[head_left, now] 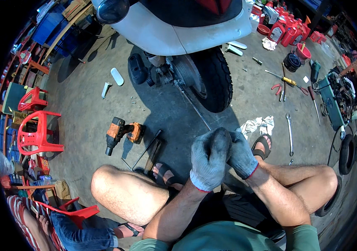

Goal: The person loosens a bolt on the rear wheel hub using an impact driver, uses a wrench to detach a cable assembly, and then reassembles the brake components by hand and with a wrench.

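Both my hands wear grey work gloves with red cuff edging. My left hand (209, 161) is closed, thumb up, around the near end of a long thin metal bar (196, 108). Pressed against it, my right hand (242, 155) is closed too, and its fingers are partly hidden behind the left. The bar slants away to the hub (164, 74) beside a scooter's black rear tyre (217, 79). My hands cover the bar's near end, so its handle cannot be seen. White bodywork (174, 39) overhangs the wheel.
An orange and black impact driver (119, 133), an L-shaped bar (147, 148) and a hammer (152, 157) lie left of my feet. At right are a white rag (257, 125), a combination wrench (289, 134) and screwdrivers (287, 79). Red chairs (36, 133) stand left, near a seated person's jeans (80, 232).
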A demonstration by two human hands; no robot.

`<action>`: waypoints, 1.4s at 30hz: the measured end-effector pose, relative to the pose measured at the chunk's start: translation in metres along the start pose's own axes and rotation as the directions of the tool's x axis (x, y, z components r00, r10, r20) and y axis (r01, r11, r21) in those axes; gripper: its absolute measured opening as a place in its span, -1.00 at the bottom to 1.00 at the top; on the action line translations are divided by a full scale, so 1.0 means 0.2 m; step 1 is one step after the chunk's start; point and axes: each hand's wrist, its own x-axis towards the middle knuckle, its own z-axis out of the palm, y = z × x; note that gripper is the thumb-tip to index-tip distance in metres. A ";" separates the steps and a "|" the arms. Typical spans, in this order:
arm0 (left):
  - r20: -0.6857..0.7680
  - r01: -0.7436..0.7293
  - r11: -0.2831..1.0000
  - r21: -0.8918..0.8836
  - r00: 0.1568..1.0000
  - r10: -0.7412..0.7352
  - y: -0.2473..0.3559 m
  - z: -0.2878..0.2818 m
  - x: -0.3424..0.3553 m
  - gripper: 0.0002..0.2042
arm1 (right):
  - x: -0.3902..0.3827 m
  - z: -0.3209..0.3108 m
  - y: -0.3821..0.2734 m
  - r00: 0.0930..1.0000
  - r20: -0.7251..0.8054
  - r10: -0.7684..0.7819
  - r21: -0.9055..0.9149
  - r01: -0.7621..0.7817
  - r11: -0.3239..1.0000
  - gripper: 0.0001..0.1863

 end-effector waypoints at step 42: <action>-0.447 0.295 0.672 0.679 0.893 0.060 -0.85 -0.74 0.74 -0.69 | 0.41 -0.52 1.17 0.985 0.107 -0.138 -0.994 0.107 -0.010 -0.74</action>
